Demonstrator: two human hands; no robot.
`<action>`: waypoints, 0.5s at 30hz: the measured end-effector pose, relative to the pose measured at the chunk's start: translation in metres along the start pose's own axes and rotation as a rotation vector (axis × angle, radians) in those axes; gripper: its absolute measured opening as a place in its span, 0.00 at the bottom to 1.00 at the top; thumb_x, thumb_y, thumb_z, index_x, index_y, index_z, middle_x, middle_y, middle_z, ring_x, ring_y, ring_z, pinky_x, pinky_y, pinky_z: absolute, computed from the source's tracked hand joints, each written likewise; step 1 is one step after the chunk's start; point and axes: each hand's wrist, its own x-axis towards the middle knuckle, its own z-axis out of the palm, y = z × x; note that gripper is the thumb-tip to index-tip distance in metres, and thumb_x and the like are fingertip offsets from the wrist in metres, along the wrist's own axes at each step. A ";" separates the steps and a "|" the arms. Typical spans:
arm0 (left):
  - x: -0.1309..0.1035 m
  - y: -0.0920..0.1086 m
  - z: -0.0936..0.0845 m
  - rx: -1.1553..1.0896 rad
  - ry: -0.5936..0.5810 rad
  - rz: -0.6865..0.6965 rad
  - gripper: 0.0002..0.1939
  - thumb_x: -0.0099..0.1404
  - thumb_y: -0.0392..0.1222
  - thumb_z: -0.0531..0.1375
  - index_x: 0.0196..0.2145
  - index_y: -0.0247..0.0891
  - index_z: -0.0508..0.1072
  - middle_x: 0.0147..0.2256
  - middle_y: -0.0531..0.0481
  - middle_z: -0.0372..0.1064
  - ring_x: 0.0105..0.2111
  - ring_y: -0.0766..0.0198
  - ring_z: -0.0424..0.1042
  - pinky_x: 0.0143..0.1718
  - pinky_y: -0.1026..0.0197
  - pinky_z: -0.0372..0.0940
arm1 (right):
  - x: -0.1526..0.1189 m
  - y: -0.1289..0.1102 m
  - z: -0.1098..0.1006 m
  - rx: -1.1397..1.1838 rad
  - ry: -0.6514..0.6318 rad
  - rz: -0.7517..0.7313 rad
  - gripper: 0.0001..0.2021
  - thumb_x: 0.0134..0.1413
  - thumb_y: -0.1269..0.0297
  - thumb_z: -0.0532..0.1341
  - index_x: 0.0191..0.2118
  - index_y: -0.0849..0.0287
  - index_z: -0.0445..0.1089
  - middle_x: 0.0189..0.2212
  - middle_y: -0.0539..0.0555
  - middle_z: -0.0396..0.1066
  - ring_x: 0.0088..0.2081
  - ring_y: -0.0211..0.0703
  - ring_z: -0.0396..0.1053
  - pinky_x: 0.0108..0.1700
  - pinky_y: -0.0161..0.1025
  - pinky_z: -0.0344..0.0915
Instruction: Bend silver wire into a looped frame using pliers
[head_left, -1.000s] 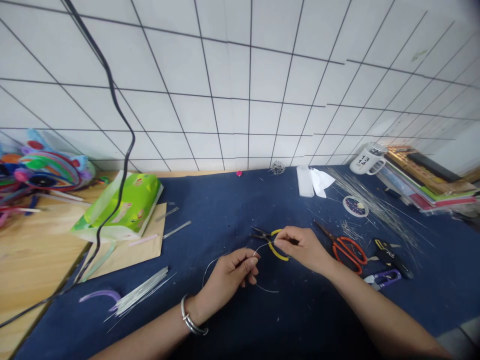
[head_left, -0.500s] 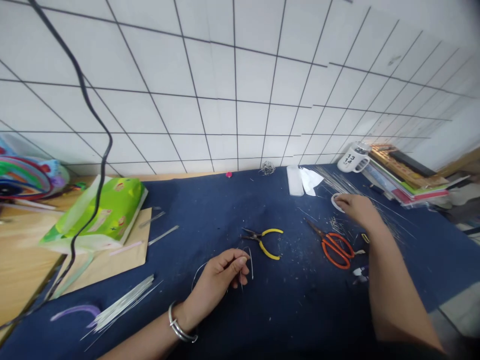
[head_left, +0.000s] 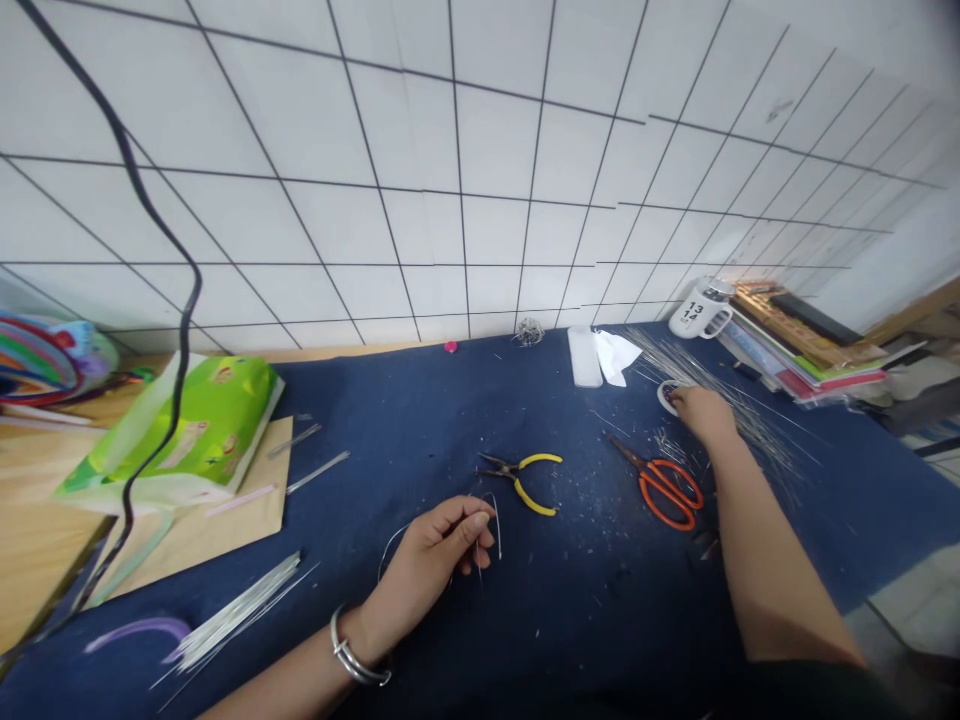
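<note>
Fingers (head_left: 474, 524) of your left hand (head_left: 431, 560) pinch thin silvery wire (head_left: 499, 540); right hand (head_left: 703, 415), nearer the round white dish (head_left: 663, 397), covers its right side, grip unclear.

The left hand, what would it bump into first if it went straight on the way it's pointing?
Probably the yellow-handled pliers, lying on the blue cloth just ahead of the left hand. Its height is hard to tell, so it might pass over them.

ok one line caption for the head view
Left hand holds thin silvery wire, right hand at round white-rimmed dish, yellow-handled pliers between.
</note>
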 end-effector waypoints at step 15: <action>0.002 -0.003 -0.001 0.030 -0.008 0.019 0.12 0.62 0.47 0.52 0.37 0.36 0.66 0.27 0.51 0.66 0.24 0.68 0.67 0.23 0.66 0.58 | 0.020 0.014 0.012 0.119 0.085 -0.277 0.15 0.45 0.68 0.56 0.41 0.53 0.70 0.39 0.53 0.71 0.42 0.47 0.65 0.41 0.37 0.59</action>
